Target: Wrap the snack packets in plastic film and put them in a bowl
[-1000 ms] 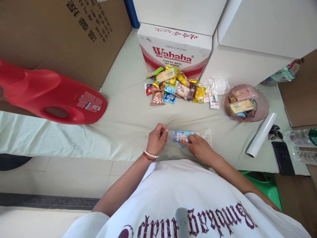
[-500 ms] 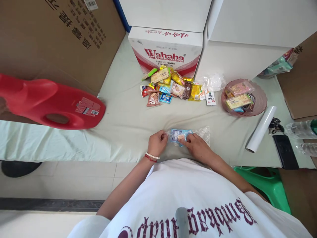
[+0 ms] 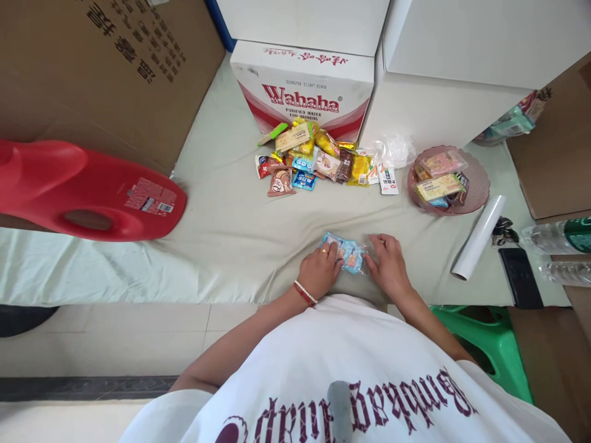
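Near the table's front edge lies a blue snack packet inside crinkled clear plastic film. My left hand, with a ring and bracelets, rests over the packet's left part, its fingers pressed onto it and hiding some of it. To the right, my right hand has thumb and fingers at the film's right end, closed on the plastic. Beyond my hands lies a pile of small wrapped snacks, against a white and red water carton.
A pink translucent bowl with several snacks stands at right, beside crumpled clear plastic. Near it are a white roll, a black phone and plastic bottles. A red jug lies left. A green stool stands below.
My left hand has moved from the film's left end onto the packet. My right hand has left the packet for the film's right end, which no longer stretches out flat. The view has shifted slightly.
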The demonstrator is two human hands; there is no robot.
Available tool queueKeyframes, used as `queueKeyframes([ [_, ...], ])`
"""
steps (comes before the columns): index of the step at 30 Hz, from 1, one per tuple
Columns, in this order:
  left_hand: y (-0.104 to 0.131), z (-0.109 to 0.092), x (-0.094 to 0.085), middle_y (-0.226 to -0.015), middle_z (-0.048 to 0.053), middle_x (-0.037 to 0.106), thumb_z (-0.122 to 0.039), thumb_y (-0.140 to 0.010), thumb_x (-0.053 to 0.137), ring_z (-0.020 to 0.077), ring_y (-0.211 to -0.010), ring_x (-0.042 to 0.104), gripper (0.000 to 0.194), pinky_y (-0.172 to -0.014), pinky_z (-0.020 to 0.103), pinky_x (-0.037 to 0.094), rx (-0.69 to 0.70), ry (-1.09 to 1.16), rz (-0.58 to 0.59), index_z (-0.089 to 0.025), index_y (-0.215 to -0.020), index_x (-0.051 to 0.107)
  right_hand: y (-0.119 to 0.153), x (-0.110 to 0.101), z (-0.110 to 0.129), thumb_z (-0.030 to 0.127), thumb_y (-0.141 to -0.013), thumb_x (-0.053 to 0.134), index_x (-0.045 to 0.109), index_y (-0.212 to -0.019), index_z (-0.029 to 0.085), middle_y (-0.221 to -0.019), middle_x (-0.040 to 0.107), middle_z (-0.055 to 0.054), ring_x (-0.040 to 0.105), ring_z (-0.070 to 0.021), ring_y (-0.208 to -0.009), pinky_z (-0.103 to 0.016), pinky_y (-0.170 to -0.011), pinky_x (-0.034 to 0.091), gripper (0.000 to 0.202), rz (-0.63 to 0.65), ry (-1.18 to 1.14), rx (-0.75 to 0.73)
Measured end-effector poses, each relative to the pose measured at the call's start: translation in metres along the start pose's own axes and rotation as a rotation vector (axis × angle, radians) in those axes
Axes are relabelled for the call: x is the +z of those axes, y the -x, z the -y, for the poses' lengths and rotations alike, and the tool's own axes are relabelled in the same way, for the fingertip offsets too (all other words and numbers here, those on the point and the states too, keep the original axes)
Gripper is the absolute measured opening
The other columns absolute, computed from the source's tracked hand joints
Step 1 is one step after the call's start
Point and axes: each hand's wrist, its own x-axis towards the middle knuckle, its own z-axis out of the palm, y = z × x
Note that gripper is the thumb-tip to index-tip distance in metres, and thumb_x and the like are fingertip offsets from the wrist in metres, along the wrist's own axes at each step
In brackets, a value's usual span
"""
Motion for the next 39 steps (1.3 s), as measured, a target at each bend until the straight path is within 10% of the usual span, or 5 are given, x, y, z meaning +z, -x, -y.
queueKeyframes([
  [6, 0.006, -0.003, 0.001, -0.126, 0.016, 0.066, -0.047, -0.105, 0.041, 0.0248, -0.088, 0.072, 0.054, -0.071, 0.034, 0.051, -0.042, -0.088, 0.080, -0.024, -0.154, 0.043, 0.012, -0.011, -0.016, 0.028, -0.092, 0.054, 0.067, -0.094, 0.018, -0.137, 0.055, -0.019, 0.042, -0.0381, -0.135, -0.054, -0.108, 0.041, 0.017, 0.017, 0.148, 0.045],
  [14, 0.001, -0.015, -0.002, -0.100, 0.021, 0.074, -0.038, -0.108, 0.035, 0.0293, -0.091, 0.074, 0.058, -0.071, 0.037, 0.052, 0.001, -0.079, 0.147, -0.004, -0.154, 0.041, -0.004, -0.031, 0.034, 0.046, -0.093, 0.054, 0.057, -0.089, 0.024, -0.065, 0.061, 0.002, 0.056, -0.0180, -0.059, -0.028, -0.060, 0.040, 0.022, 0.156, -0.198, 0.257],
  [25, 0.010, 0.009, 0.006, -0.088, 0.007, 0.076, -0.030, -0.100, 0.049, 0.0220, -0.076, 0.071, 0.039, -0.069, 0.033, 0.051, -0.009, 0.211, 0.035, -0.017, -0.134, 0.061, -0.048, 0.034, 0.058, 0.028, -0.096, 0.048, 0.070, -0.099, 0.023, -0.092, 0.071, -0.005, 0.065, -0.0207, -0.085, -0.032, -0.079, 0.049, 0.023, 0.177, -0.282, 0.039],
  [32, -0.008, 0.013, -0.008, -0.112, 0.014, 0.065, -0.049, -0.093, 0.062, 0.0327, -0.113, 0.056, 0.040, -0.090, 0.043, 0.049, -0.158, 0.220, -0.173, -0.018, -0.117, 0.067, -0.028, 0.018, 0.050, 0.028, -0.097, 0.050, 0.073, -0.105, 0.023, -0.100, 0.070, -0.009, 0.067, -0.0228, -0.091, -0.037, -0.084, 0.054, 0.026, 0.128, -0.319, 0.009],
  [39, -0.011, -0.010, -0.009, -0.089, 0.004, 0.060, -0.032, -0.087, 0.065, 0.0199, -0.082, 0.057, 0.015, -0.075, 0.034, 0.049, -0.061, 0.542, -0.225, -0.021, -0.091, 0.055, -0.003, -0.009, 0.027, 0.045, -0.098, 0.053, 0.073, -0.106, 0.023, -0.100, 0.072, -0.008, 0.069, -0.0224, -0.080, -0.040, -0.079, 0.060, 0.031, 0.085, -0.528, 0.222],
])
